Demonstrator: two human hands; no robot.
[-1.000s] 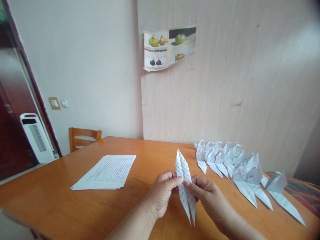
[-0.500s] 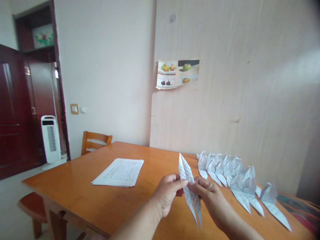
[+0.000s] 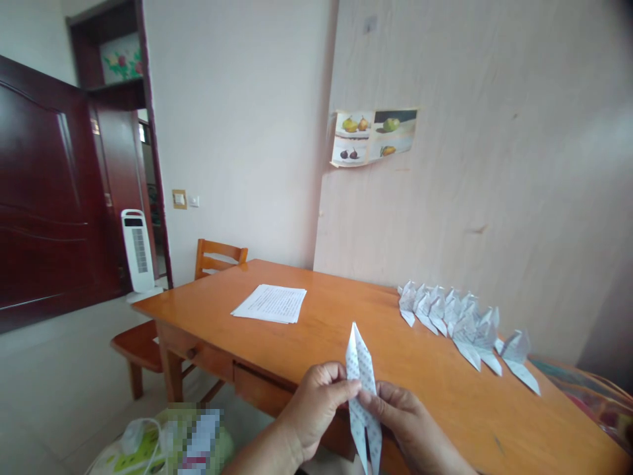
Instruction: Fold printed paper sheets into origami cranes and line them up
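A narrow folded paper [image 3: 363, 369], printed with small marks, stands between my hands near the table's front edge. It has a single point at the top and splits into two thin legs below. My left hand [image 3: 321, 402] pinches its left side, thumb on the front face. From the other side my right hand [image 3: 398, 412] grips it too, thumb close to the left one. The fingers behind the paper are partly hidden. To the right, several finished-looking folded paper figures [image 3: 465, 330] stand in rows, each with a long pointed flap lying forward.
A stack of printed sheets [image 3: 271, 303] lies on the wooden table [image 3: 326, 297]. Behind the table's left end is a chair [image 3: 222, 254], with a stool [image 3: 141, 346] below. A white tower fan [image 3: 138, 251] stands by the dark door [image 3: 49, 198]. Colourful bags [image 3: 588, 389] sit at right.
The view has turned left and down, showing more floor. Both hands still hold the folded paper, which is now more upright and lower in view.
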